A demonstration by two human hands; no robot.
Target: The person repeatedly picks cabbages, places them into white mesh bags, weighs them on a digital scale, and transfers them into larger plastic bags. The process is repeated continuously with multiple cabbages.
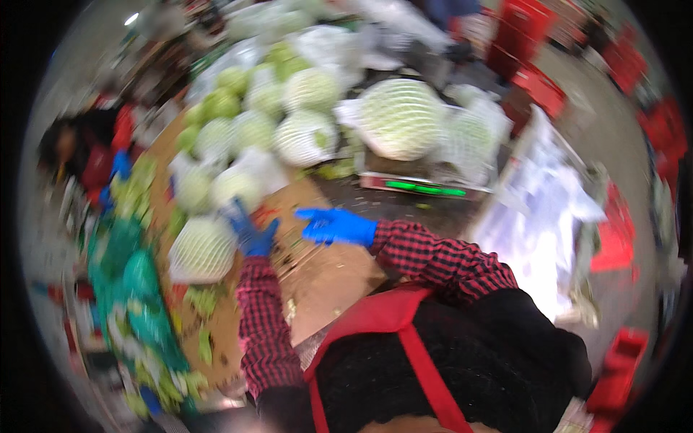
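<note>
My left hand, in a blue glove, has its fingers spread between two cabbages. Its fingertips overlap the edge of one cabbage in white foam netting; whether they touch it I cannot tell. Just left of the palm sits another foam-netted cabbage. Over the cardboard sheet, my right hand reaches leftwards with fingers apart and holds nothing. Beyond it stands a weighing scale with a blurred green display. On the scale rest a large netted cabbage and white foam netting.
More cabbages, some netted and some bare, crowd the far side. A green mesh sack and loose leaves lie left. White plastic bags lie at the right, with red crates beyond. Another person in blue gloves is at the left.
</note>
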